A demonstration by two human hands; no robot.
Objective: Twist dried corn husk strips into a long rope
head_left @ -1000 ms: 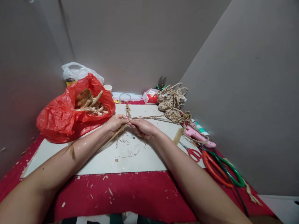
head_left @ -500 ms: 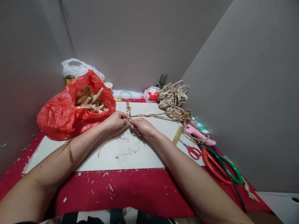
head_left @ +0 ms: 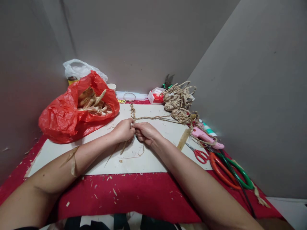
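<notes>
My left hand point(head_left: 123, 130) and my right hand point(head_left: 145, 132) meet over the middle of a white board point(head_left: 153, 159), both pinching a twisted straw rope point(head_left: 132, 112) at its near end. The rope runs away from my fingers towards the back, and a second strand point(head_left: 158, 118) leads right to a pile of coiled straw rope point(head_left: 178, 102). Loose dry strips point(head_left: 124, 147) hang under my hands onto the board.
A red plastic bag point(head_left: 62, 118) of dry husk strips sits at the left, a white bag point(head_left: 80, 68) and paper cup point(head_left: 111, 86) behind it. At the right lie a pink glue gun point(head_left: 206, 137), red scissors point(head_left: 200, 155) and orange and green shears point(head_left: 230, 174). Grey walls close in.
My hands have drawn slightly nearer to me and closer together, still on the rope. The loose strips under them have shifted and now trail below my fingers.
</notes>
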